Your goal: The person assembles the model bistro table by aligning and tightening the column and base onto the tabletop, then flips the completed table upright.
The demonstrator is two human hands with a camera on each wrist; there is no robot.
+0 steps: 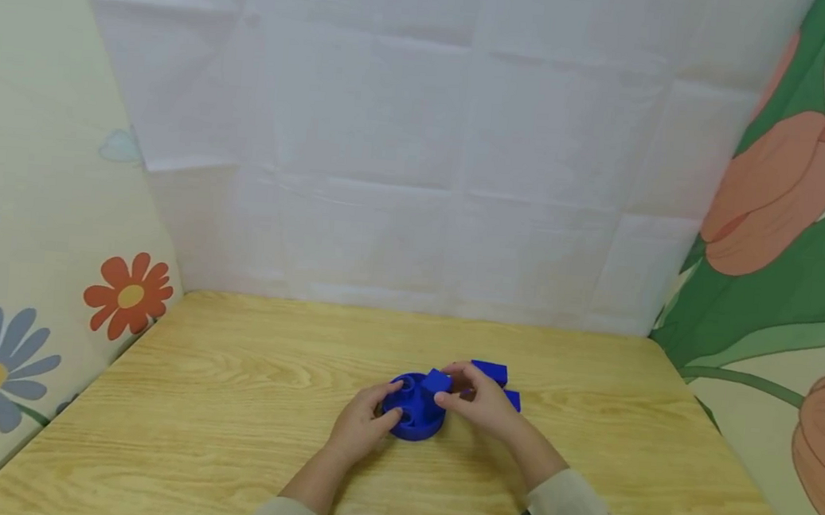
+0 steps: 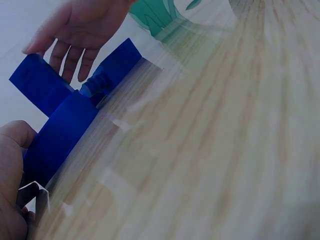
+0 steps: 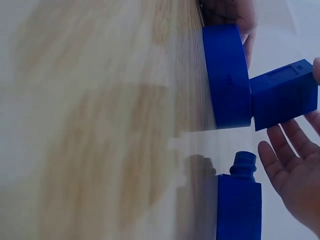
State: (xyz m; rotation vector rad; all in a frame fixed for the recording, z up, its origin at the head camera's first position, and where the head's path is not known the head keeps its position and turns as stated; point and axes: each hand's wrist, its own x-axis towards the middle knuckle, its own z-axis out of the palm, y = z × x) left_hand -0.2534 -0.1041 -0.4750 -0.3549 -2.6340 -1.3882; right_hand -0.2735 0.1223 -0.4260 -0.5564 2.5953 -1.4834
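Observation:
On the table sits a round blue base (image 1: 420, 431) with round sockets in its top. My left hand (image 1: 363, 422) grips its left side, fingers and thumb at the rim. Between thumb and fingertips, my right hand (image 1: 486, 407) pinches a blue rectangular block (image 1: 436, 382) at the base's right part. In the right wrist view this block (image 3: 285, 95) stands tilted, its lower end right at the base's top face; that end's underside is hidden.
Two more blue blocks lie on the table behind the right hand, a farther one (image 1: 491, 371) and a nearer one (image 1: 513, 399). One block (image 3: 239, 207) shows a ringed peg at its end. A white sheet (image 1: 418, 170) hangs beyond the table's far edge.

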